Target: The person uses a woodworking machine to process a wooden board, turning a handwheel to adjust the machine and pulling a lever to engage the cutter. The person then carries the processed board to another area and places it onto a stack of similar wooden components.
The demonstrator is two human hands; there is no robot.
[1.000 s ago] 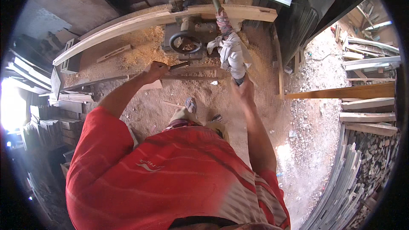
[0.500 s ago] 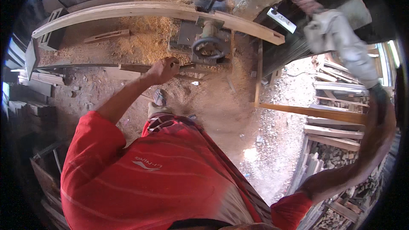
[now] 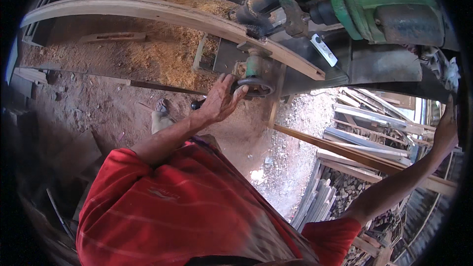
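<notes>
My left hand point(image 3: 221, 98) rests on the dark handwheel point(image 3: 258, 87) of a green machine point(image 3: 364, 5), fingers curled at its rim and thumb extended over it. A black knobbed lever point(image 3: 197, 104) lies just below that hand. My right hand point(image 3: 446, 118), at the far right edge and partly in shadow, grips the end of a cloth-wrapped lever point(image 3: 441, 69). A long pale timber beam point(image 3: 133, 7) lies across the machine, beneath its spindle housing point(image 3: 256, 12). The spot where tool and wood meet is partly hidden.
Sawdust covers the bench point(image 3: 167, 59), which holds a slotted wood piece point(image 3: 111, 37). A white power strip point(image 3: 323, 49) is behind the beam. An orange-brown plank point(image 3: 335, 148) crosses the right side, among stacked timber point(image 3: 364, 113) and rubble. My sandaled foot stands on the dusty floor.
My view has swung right, showing more of the green machine. My left hand has left the small lever for the handwheel. My right hand has pulled the wrapped lever out toward the right.
</notes>
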